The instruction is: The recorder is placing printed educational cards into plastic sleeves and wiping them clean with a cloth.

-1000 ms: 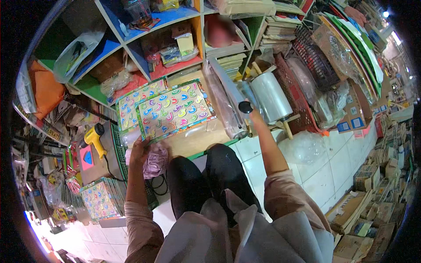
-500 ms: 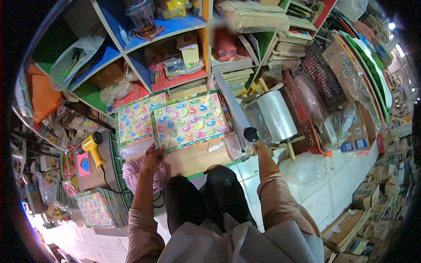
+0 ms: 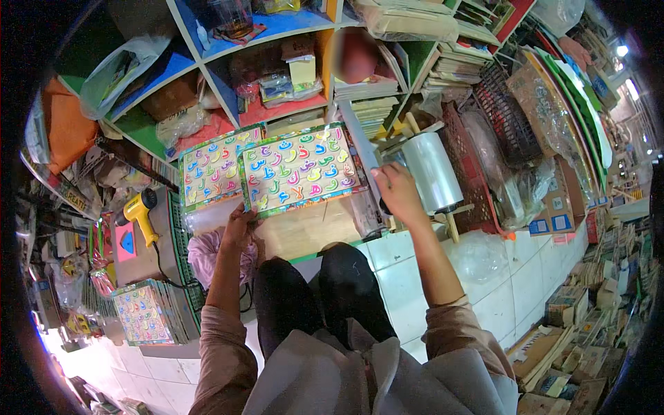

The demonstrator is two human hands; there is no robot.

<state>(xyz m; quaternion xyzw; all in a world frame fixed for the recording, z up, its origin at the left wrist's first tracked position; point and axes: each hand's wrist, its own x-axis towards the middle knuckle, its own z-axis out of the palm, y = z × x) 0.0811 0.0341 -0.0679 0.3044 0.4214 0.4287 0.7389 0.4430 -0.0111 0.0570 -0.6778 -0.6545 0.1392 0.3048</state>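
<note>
In the middle of the frame, one front board (image 3: 301,169) is overlapping one rear board (image 3: 211,166); the left hand (image 3: 240,225) is pinching the front board's lower left corner. The right hand (image 3: 400,190) is bending its fingers over one grey bar (image 3: 360,135); whether it is gripping, I cannot tell. One roll (image 3: 434,169) is resting right of centre; one heat gun (image 3: 140,213) and one cloth (image 3: 213,261) are lying at left.

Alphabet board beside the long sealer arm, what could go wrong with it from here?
The left hand holds the alphabet board only at its lower-left corner, so it might skew. The right hand is at the sealer arm, close to the board's right edge, which might get pinched.
</note>
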